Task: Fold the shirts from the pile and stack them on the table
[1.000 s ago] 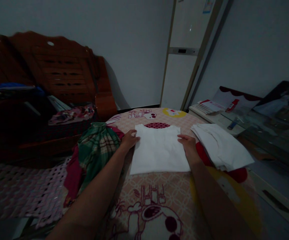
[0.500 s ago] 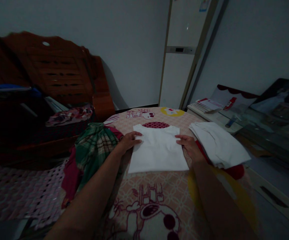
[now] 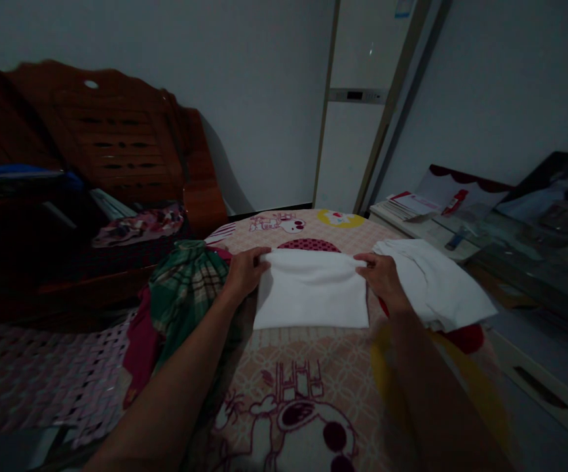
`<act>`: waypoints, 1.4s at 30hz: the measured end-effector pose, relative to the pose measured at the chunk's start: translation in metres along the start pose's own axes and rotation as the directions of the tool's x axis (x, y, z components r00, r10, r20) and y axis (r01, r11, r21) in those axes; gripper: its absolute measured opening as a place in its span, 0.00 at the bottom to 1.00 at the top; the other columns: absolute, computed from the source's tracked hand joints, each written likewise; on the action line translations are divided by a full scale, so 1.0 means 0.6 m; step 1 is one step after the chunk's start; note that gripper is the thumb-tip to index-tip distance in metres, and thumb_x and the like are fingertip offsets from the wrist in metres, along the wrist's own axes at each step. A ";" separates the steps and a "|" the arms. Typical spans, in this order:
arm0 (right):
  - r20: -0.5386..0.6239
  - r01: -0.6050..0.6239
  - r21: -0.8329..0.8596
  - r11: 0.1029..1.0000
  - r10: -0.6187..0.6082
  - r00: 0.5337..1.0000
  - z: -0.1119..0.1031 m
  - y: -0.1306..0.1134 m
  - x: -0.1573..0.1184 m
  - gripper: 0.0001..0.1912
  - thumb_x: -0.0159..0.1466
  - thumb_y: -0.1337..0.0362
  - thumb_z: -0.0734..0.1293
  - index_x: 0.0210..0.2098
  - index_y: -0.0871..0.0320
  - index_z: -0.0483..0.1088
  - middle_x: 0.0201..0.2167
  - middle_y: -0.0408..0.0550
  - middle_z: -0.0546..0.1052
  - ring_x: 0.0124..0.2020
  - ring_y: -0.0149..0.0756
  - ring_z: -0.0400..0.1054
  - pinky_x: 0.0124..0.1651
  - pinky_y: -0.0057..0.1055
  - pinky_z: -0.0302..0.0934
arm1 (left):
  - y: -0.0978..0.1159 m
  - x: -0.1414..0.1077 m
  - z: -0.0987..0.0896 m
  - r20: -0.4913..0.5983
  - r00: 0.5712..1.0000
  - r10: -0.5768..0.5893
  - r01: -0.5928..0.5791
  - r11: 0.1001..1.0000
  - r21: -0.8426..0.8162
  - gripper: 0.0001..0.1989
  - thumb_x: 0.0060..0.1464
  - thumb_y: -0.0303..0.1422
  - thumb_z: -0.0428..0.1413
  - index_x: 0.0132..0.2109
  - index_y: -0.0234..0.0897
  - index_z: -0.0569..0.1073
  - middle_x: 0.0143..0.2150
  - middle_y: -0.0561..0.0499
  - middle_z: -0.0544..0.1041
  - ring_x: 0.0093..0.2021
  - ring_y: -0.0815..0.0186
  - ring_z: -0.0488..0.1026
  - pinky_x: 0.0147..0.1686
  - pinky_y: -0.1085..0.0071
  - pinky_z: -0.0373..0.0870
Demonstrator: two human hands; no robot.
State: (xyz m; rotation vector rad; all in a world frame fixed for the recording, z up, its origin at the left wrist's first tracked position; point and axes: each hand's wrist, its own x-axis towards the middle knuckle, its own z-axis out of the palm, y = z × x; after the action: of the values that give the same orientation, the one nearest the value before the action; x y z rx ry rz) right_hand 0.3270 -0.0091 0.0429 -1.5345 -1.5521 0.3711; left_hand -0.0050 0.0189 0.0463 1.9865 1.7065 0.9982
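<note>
Change: half a second ago the shirt (image 3: pixel 312 298) showed a scooped neckline at its far edge, hands at its sides lower down. Now the neckline is out of sight; far edge runs straight between the two hands. Near edge sits a touch farther from the person. Whether the neck part is turned under or tipped away, can't tell. For the work in hand: shirt now shows as a plain, shorter rectangle, with both far corners controlled; a shallow crease sags just below the far edge, so it's probably not pulled fully taut.

Grip: left hand (image 3: pixel 244 274) closed in a pinch on the far left corner, thumb on the near side, fingers over the edge. Right hand (image 3: pixel 382 276) same on the far right corner. Both nearly closed, only cloth between thumb and fingers. Neither hand is free.

Location: shirt at mid table (image 3: pixel 347 360), near edge apparently lying on the patterned cover, between two heaps. White pile (image 3: pixel 426 282) just beyond the right hand, contact can't be told; plaid cloth (image 3: pixel 183 278) on the left, near the left forearm, maroon cloth (image 3: pixel 141 337) beside it.
</note>
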 end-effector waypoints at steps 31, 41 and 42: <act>-0.329 0.124 0.113 0.986 -0.081 0.941 -0.014 -0.041 0.019 0.13 0.53 0.62 0.66 0.35 0.58 0.78 0.29 0.45 0.78 0.28 0.35 0.67 0.34 0.31 0.62 | 0.045 0.005 -0.033 -0.338 0.899 0.278 -0.249 0.960 0.126 0.15 0.59 0.34 0.49 0.49 0.35 0.74 0.49 0.44 0.76 0.48 0.60 0.72 0.51 0.67 0.66; 0.238 0.057 -0.005 0.998 -0.054 0.970 -0.050 0.055 -0.092 0.08 0.46 0.66 0.70 0.28 0.56 0.79 0.23 0.45 0.77 0.24 0.35 0.67 0.30 0.30 0.60 | 0.012 -0.061 -0.040 0.568 0.806 0.170 -0.284 0.951 0.118 0.11 0.42 0.28 0.59 0.35 0.41 0.81 0.29 0.52 0.78 0.32 0.62 0.74 0.37 0.72 0.67; 0.271 0.054 -0.005 0.999 -0.051 0.961 -0.050 0.060 -0.099 0.08 0.46 0.66 0.70 0.27 0.56 0.79 0.24 0.45 0.78 0.25 0.35 0.68 0.30 0.30 0.61 | 0.008 -0.063 -0.036 0.626 0.762 0.162 -0.271 0.959 0.083 0.09 0.42 0.28 0.60 0.34 0.41 0.81 0.28 0.52 0.78 0.31 0.63 0.74 0.35 0.73 0.66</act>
State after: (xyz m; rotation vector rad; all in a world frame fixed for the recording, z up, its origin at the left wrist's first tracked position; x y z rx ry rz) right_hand 0.3628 -0.0675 0.0106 -1.4956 -1.8048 0.5609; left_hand -0.0178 -0.0224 0.0537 2.3134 1.2371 0.1913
